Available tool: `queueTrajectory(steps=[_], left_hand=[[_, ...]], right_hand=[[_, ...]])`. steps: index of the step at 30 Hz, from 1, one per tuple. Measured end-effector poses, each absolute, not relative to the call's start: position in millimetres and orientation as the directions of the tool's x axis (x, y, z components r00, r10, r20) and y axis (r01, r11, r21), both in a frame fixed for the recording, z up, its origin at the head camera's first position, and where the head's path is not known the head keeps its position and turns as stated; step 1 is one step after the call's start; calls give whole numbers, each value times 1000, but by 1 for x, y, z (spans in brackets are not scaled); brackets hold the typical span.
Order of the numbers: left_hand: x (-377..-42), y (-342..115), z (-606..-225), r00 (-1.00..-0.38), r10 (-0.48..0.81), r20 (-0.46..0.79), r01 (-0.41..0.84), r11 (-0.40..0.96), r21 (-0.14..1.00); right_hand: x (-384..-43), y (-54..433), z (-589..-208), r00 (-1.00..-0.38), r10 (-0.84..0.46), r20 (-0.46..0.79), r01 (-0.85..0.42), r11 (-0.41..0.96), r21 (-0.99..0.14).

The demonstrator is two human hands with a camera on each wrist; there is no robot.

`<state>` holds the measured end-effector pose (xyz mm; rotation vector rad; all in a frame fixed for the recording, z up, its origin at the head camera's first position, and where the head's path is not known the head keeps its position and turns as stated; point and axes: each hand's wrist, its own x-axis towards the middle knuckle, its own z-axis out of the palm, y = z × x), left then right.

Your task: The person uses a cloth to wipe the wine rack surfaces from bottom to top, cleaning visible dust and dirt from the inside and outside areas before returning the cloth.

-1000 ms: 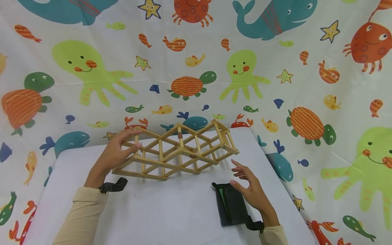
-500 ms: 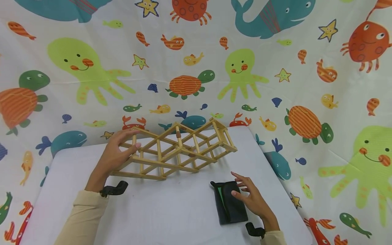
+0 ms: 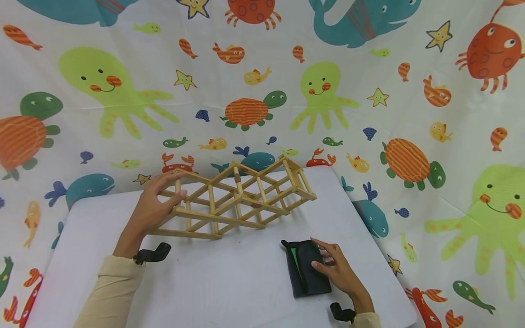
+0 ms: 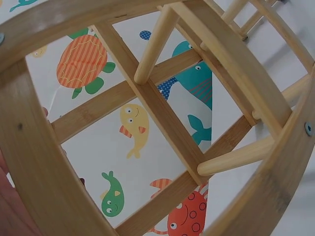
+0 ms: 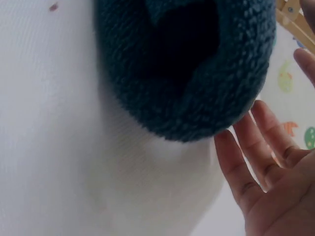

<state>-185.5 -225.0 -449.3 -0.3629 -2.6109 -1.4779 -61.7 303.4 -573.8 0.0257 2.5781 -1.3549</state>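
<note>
My left hand (image 3: 153, 207) grips the left end of a folding lattice rack of pale wood (image 3: 239, 199), fingers over its upper corner and thumb in front. Close up in the left wrist view are the rack's crossed slats (image 4: 147, 98) and round dowels. A dark folded cloth (image 3: 312, 271), with a green strip showing, lies near the right side. My right hand (image 3: 341, 271) is at its right edge. In the right wrist view the cloth (image 5: 236, 103) looks fuzzy, dark teal and rolled. Fairly straight fingers (image 5: 238, 169) touch its edge; the thumb stands apart.
Both things rest on a white-covered table (image 3: 229, 282). Behind it hangs a white curtain (image 3: 262, 64) printed with sea animals, close to the rack's back. Each wrist wears a black camera mount (image 3: 152, 253).
My right hand has moved down and toward me, from above the cloth's far end to its right edge. The left hand has kept its grip on the rack, which stays put.
</note>
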Motion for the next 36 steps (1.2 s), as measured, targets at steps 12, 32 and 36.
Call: queueTrajectory(steps=[12,32,36], left_hand=[[-185,-226,-452,-962,145,230,271,481,834],[-185,-227,-453,-968,133,212,250,493,833],[-186,-226,-454,-968,132,214,251,492,833]], right_hand=[[-63,306,-575,-926,-185,-330,144,635,-759],[-71,273,-578,-932,-210,-296,159,496,-854],[-71,263,-575,-956,-137,-261,169,471,-866]])
